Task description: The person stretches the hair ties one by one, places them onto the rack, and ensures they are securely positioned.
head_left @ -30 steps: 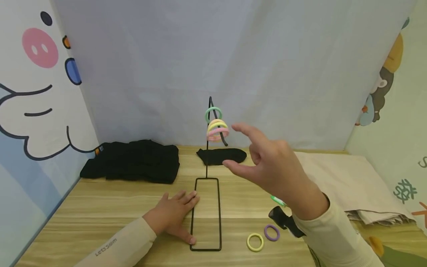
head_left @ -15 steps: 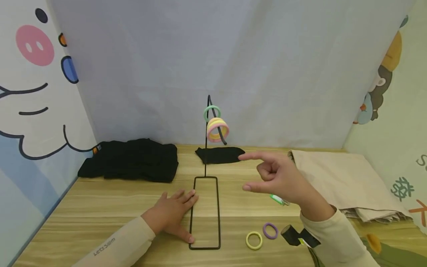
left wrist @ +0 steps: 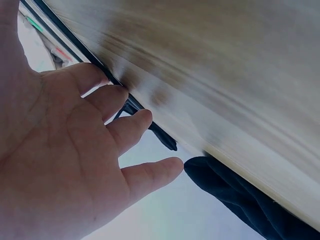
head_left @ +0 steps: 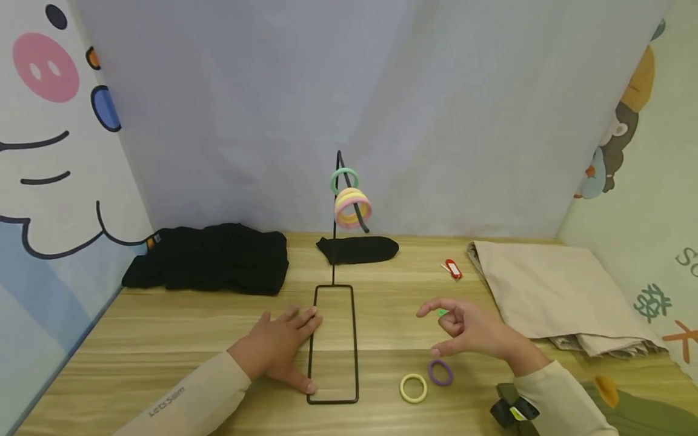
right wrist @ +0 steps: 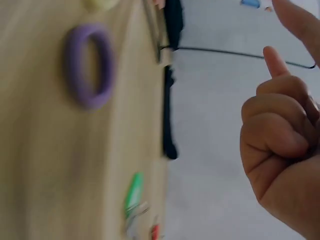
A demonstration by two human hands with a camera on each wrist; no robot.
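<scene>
My left hand (head_left: 278, 345) lies on the table, fingers spread, its fingertips and thumb on the left side of a black wire stand's base (head_left: 355, 342). From the stand's sloping arm hang a pink ring (head_left: 337, 213), yellow and peach rings partly hidden behind it, and a mint green ring (head_left: 344, 170) farther back. My right hand (head_left: 469, 330) is above the table with nothing in it. Its thumb and index finger stand apart; the other fingers are curled. Below it on the table lie a purple ring (head_left: 430, 370) and a yellow ring (head_left: 413, 401).
A green key tag (right wrist: 134, 192) is mostly hidden behind the right hand in the head view. Farther back lies a red key tag (head_left: 454, 269). Black folded cloth (head_left: 218, 260), a flat black cloth piece (head_left: 362, 249) and beige cloth (head_left: 556, 290) lie toward the back and right.
My right hand has come down from beside the hanging rings toward the rings on the table. The hanging rings have settled. The left hand stays in place.
</scene>
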